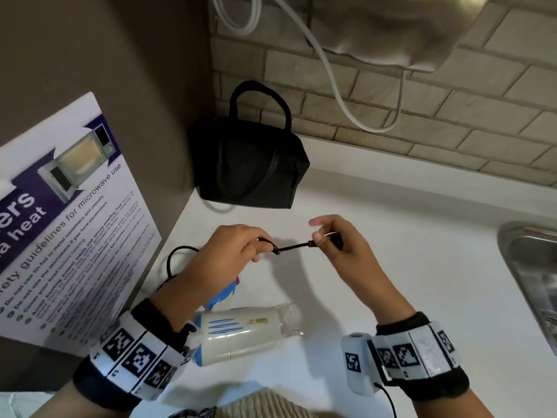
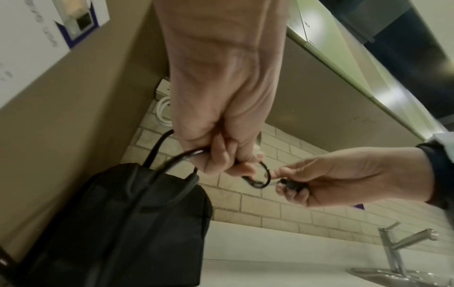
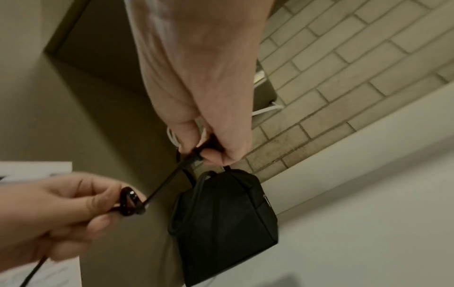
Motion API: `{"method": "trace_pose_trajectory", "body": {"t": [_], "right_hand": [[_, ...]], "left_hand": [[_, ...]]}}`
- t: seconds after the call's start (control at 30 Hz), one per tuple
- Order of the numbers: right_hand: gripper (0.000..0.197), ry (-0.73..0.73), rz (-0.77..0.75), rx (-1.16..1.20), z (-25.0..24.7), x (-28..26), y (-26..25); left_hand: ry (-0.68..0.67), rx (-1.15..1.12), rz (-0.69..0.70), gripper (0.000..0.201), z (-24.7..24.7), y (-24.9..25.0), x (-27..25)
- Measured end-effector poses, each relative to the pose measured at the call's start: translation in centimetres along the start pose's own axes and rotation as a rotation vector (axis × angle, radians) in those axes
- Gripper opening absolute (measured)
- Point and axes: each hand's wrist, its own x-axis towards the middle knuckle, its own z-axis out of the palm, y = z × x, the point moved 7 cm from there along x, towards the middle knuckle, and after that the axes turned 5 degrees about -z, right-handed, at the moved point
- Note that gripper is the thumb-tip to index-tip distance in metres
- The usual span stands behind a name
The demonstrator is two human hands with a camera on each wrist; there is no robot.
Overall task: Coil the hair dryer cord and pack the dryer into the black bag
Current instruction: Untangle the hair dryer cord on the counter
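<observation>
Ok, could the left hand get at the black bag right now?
Probably not yet: the left hand is busy gripping the black cord. The path to the black bag itself looks free once it lets go.

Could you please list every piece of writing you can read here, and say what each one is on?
"guidelines for microwave use": heading on the poster on the left wall.
"ers" and "a heat": cut-off white title on the poster's purple band.
Poster's bullet lines: too blurred to read reliably.
Small gold mark on the hair dryer: too small to read.
Black bag: no text.
</observation>
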Motion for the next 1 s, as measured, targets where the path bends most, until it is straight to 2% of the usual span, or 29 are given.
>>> {"method": "trace_pose_trajectory", "body": {"t": [0.13, 0.2, 0.4, 0.53, 0.67, 0.9, 1.0], "right_hand": [[0.022, 0.249, 0.129, 0.452, -1.5, 0.0, 1.1], [0.018, 0.292, 0.156, 0.557, -1.3, 0.1, 1.3], [0.019, 0.285, 0.154, 0.583, -0.7, 0.3, 0.8], [0.021, 0.291, 0.146, 0.587, -0.1, 0.4, 0.4], [0.019, 0.225, 0.157, 0.593, 1.0, 0.0, -0.1], [0.022, 0.202, 0.16, 0.576, 2.3, -0.4, -0.7], [0.023, 0.171, 0.144, 0.562, 2.4, -0.3, -1.4]], "left_hand": [[0.08, -0.027, 0.07, 0.023, -1.0, 0.3, 0.1], [0.113, -0.017, 0.107, 0.023, -1.1, 0.7, 0.2], [0.176, -0.014, 0.153, 0.022, -0.9, 1.9, 0.0], [0.177, -0.189, 0.11, 0.021, 0.0, 2.0, -0.4], [0.095, -0.313, 0.072, 0.02, 1.0, 2.0, -0.3], [-0.061, -0.237, 0.064, 0.023, 2.1, 2.6, -0.1], [-0.082, -0.258, 0.065, 0.023, 2.2, 3.0, -0.3]]}}
